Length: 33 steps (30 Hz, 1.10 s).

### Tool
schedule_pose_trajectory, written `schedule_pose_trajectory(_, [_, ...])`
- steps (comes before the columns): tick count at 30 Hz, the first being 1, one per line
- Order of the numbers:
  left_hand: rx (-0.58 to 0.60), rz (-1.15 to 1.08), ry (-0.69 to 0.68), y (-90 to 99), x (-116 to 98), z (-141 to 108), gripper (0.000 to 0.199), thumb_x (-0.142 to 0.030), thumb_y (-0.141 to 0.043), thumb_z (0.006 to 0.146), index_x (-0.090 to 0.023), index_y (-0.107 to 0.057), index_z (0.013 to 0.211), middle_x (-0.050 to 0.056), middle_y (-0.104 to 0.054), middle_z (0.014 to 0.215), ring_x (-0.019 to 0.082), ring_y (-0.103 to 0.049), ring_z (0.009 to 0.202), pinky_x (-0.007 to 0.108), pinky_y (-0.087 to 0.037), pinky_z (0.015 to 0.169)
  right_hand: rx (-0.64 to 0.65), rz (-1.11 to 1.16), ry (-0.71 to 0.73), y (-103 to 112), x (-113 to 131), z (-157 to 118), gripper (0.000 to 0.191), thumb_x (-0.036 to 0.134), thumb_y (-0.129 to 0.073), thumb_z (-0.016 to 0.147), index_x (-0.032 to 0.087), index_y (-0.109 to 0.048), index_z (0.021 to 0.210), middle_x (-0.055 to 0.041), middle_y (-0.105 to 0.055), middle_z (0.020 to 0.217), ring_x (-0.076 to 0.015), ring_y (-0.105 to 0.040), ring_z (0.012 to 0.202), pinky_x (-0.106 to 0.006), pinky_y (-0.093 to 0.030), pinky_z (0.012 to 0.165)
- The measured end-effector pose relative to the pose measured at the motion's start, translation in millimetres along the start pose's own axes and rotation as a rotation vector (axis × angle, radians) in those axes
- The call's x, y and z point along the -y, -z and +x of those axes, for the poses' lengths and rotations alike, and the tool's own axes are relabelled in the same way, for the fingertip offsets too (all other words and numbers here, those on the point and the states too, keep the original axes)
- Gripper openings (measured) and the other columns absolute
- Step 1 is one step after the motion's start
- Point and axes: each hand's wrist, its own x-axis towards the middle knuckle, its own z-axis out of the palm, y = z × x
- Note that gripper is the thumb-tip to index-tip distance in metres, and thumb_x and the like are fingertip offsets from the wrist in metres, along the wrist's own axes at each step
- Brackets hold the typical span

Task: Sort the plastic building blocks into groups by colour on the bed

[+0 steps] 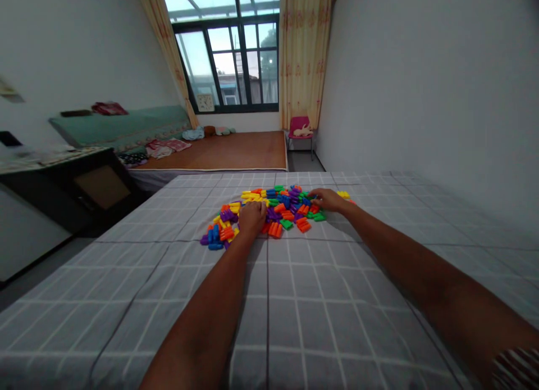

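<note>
A spread pile of small ribbed plastic pieces [287,214] in orange, purple, blue, green and yellow lies on a grey checked cloth [303,300]. My left hand [252,217] is at the pile's near left part, fingers curled down and closed; whatever they grip is hidden. Over the right end of the pile is my right hand [328,200], its fingertips drawn together among green and blue pieces. Which piece it pinches, if any, is too small to make out. Yellow pieces [343,194] lie just beyond the right hand.
A low brown-topped bed [236,151] stands behind, below a window. A pink chair [300,127] is by the curtain, and a dark cabinet [90,187] stands at left. The white wall [433,86] runs along the right.
</note>
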Motion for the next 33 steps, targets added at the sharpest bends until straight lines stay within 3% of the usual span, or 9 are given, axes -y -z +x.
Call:
schedule_pose_trajectory(4, [0.047,-0.095,0.071,9.5,1,7,0.042,-0.036,-0.033,0.097,-0.019,-0.07,0.09,0.009,-0.072,0.091,0.021,-0.063,0.086,0.03,-0.041,0.073,-0.012,-0.019,0.041,-14,28,-3,0.03,0.02,-0.062,0.082,0.021,-0.07,0.111,-0.0062,-0.07,0.115,-0.0228,-0.063,0.104,-0.03,-0.047,0.089])
schedule_pose_trajectory(7, [-0.073,-0.166,0.077,21.3,3,13,0.034,-0.03,-0.037,0.095,-0.02,-0.068,0.103,0.008,-0.071,0.106,0.021,-0.062,0.098,0.031,-0.042,0.082,0.027,0.055,0.027,-14,28,-7,0.03,0.018,-0.062,0.081,0.021,-0.07,0.109,-0.0038,-0.072,0.107,-0.0208,-0.066,0.092,-0.029,-0.05,0.081])
schedule_pose_trajectory(9, [-0.149,-0.17,0.006,29.4,-2,12,0.031,-0.023,-0.04,0.093,-0.02,-0.066,0.108,0.008,-0.069,0.112,0.022,-0.06,0.106,0.032,-0.041,0.09,0.021,0.095,0.002,-13,21,-10,0.028,0.018,-0.062,0.08,0.022,-0.071,0.107,-0.0029,-0.073,0.104,-0.0198,-0.067,0.087,-0.029,-0.051,0.078])
schedule_pose_trajectory(12, [-0.075,-0.138,-0.273,35.1,-30,1,0.029,-0.016,-0.043,0.089,-0.022,-0.067,0.105,0.007,-0.068,0.11,0.021,-0.059,0.107,0.032,-0.042,0.092,-0.04,0.173,-0.068,-12,2,-13,0.024,0.02,-0.064,0.078,0.02,-0.071,0.101,-0.004,-0.073,0.101,-0.0197,-0.067,0.085,-0.029,-0.052,0.076])
schedule_pose_trajectory(16, [0.248,-0.081,-0.769,23.9,-85,-26,0.022,-0.018,-0.049,0.086,-0.023,-0.069,0.094,0.007,-0.069,0.099,0.021,-0.063,0.092,0.031,-0.048,0.076,-0.098,0.285,-0.14,-20,-17,-18,0.022,0.027,-0.07,0.074,0.017,-0.071,0.094,-0.0061,-0.073,0.094,-0.0204,-0.067,0.082,-0.029,-0.053,0.072])
schedule_pose_trajectory(20, [0.341,-0.081,-0.955,2.0,-107,-45,0.021,-0.018,-0.049,0.087,-0.021,-0.068,0.096,0.008,-0.068,0.098,0.021,-0.063,0.09,0.029,-0.05,0.072,-0.154,0.306,-0.133,-31,-21,-24,0.037,0.031,-0.068,0.075,0.018,-0.066,0.11,-0.0044,-0.072,0.091,-0.0183,-0.066,0.077,-0.026,-0.05,0.065])
schedule_pose_trajectory(22, [0.328,-0.145,-0.972,-8.1,-102,-51,0.021,-0.018,-0.051,0.086,-0.02,-0.068,0.098,0.008,-0.067,0.1,0.02,-0.061,0.096,0.029,-0.05,0.079,-0.17,0.284,-0.107,-35,-21,-27,0.04,0.032,-0.066,0.078,0.019,-0.065,0.115,-0.0032,-0.072,0.088,-0.0171,-0.065,0.073,-0.025,-0.048,0.062])
schedule_pose_trajectory(27, [0.29,-0.37,-0.871,-24.0,-88,-55,0.024,-0.014,-0.05,0.086,-0.019,-0.068,0.101,0.006,-0.067,0.105,0.017,-0.059,0.102,0.028,-0.047,0.09,-0.214,0.174,-0.096,-37,-22,-33,0.031,0.039,-0.064,0.08,0.02,-0.07,0.105,-0.0035,-0.071,0.082,-0.0181,-0.063,0.071,-0.026,-0.045,0.062])
schedule_pose_trajectory(33, [0.347,-0.464,-0.833,-25.4,-85,-53,0.024,-0.01,-0.05,0.083,-0.019,-0.069,0.096,0.004,-0.069,0.101,0.017,-0.059,0.101,0.027,-0.046,0.092,-0.35,0.038,-0.07,-36,-25,-36,0.033,0.036,-0.06,0.084,0.017,-0.069,0.109,-0.0117,-0.069,0.104,-0.0243,-0.063,0.094,-0.034,-0.048,0.083])
